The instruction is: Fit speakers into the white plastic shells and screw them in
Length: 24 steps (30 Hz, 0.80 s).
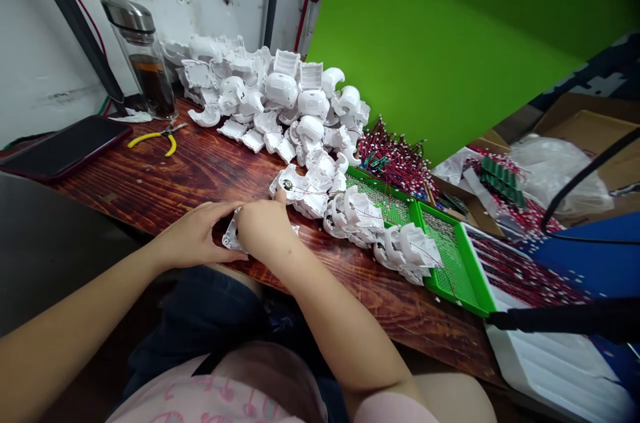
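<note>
Left of the heap of white plastic casings [270,99] on the wooden tabletop [195,173] lie a phone [65,146] in a dark red case, yellow-handled pliers [160,140] and a glass bottle [145,69] of dark liquid. Just in front of the heap, the left hand [196,236] and right hand [264,229] curl closely around a small white plastic part [231,235], their fingers hiding most of it. Right of the heap, white wired casings [365,223] rest against a green tray [450,263], beyond a tangle of red-and-white wires [390,156], whose far ends are hard to make out.
</note>
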Each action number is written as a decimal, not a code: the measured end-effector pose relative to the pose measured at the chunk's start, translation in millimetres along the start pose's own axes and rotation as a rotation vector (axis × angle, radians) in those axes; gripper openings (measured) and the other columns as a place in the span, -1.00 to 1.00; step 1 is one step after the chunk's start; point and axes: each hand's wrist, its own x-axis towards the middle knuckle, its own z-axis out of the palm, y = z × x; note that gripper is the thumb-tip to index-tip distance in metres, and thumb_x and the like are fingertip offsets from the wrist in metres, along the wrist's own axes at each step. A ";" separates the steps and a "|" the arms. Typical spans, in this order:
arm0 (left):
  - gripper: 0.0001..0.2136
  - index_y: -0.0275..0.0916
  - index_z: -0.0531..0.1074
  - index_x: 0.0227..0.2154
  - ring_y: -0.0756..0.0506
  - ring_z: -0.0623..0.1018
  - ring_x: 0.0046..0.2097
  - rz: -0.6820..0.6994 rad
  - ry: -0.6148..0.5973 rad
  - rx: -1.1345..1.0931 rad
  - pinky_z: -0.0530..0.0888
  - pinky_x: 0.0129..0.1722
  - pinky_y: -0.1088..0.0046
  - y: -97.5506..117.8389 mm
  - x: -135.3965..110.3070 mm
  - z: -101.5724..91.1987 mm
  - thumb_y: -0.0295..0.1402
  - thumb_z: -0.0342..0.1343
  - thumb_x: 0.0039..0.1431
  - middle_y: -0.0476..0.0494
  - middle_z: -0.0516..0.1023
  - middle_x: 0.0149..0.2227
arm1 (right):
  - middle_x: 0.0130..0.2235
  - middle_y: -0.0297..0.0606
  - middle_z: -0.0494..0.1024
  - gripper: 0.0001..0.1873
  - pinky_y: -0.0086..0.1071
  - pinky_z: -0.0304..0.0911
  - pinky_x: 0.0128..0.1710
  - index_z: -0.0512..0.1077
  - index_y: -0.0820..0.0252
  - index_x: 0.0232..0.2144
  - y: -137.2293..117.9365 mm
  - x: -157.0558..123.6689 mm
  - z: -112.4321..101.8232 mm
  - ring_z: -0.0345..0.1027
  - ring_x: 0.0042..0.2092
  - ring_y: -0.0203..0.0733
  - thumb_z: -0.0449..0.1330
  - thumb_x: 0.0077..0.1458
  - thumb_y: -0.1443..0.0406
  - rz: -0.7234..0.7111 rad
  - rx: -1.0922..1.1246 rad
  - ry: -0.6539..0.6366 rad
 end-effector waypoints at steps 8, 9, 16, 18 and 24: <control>-0.21 -0.14 0.25 0.23 -0.21 0.42 0.20 0.028 0.004 0.002 0.34 0.23 0.30 2.8 -1.0 -1.2 0.07 0.29 -0.04 -0.13 0.39 0.22 | -0.18 -0.05 0.63 -0.84 0.05 -0.03 0.20 0.56 0.24 -0.33 -1.2 -6.9 12.3 0.45 -0.06 -0.01 0.16 0.13 0.37 0.001 0.042 0.098; -0.20 -0.13 0.25 0.23 -0.21 0.42 0.20 0.020 0.000 0.004 0.34 0.23 0.29 2.7 -1.0 -1.0 0.09 0.29 -0.05 -0.12 0.39 0.22 | -0.17 -0.03 0.63 -0.84 0.06 -0.02 0.19 0.57 0.27 -0.33 0.1 -10.9 11.7 0.44 -0.04 0.02 0.16 0.13 0.38 -0.008 0.059 0.123; 0.06 -0.06 -0.02 0.37 -0.25 0.41 0.20 -0.053 0.027 0.034 0.37 0.23 0.17 6.7 0.2 0.2 0.13 0.36 -0.17 -0.15 0.25 0.31 | 0.07 -0.08 0.58 -0.37 -0.20 0.15 0.01 0.44 0.12 0.13 22.7 -84.6 20.5 0.48 -0.02 -0.06 0.03 0.23 -0.12 -0.090 1.430 0.318; 0.06 -0.08 -0.07 0.37 -0.22 0.46 0.10 -0.011 0.182 0.025 0.43 0.16 0.17 8.6 -9.4 3.3 0.02 0.38 -0.14 -0.21 0.23 0.29 | 0.12 -0.04 0.54 -0.23 -0.29 0.15 -0.13 0.42 0.13 0.16 29.4 -108.1 28.3 0.51 -0.01 -0.03 -0.18 0.24 -0.21 -0.143 1.962 0.159; -0.88 -0.07 0.32 -0.25 -0.12 0.45 -0.19 0.097 0.603 0.121 0.42 -0.10 0.23 -9.6 -85.1 40.1 -0.31 0.12 0.16 -0.01 0.39 -0.27 | 0.09 0.06 0.56 -0.07 -0.34 0.13 -0.15 0.52 0.23 0.03 43.8 -148.7 57.4 0.51 0.03 0.03 -0.38 0.24 -0.22 -0.068 2.458 0.148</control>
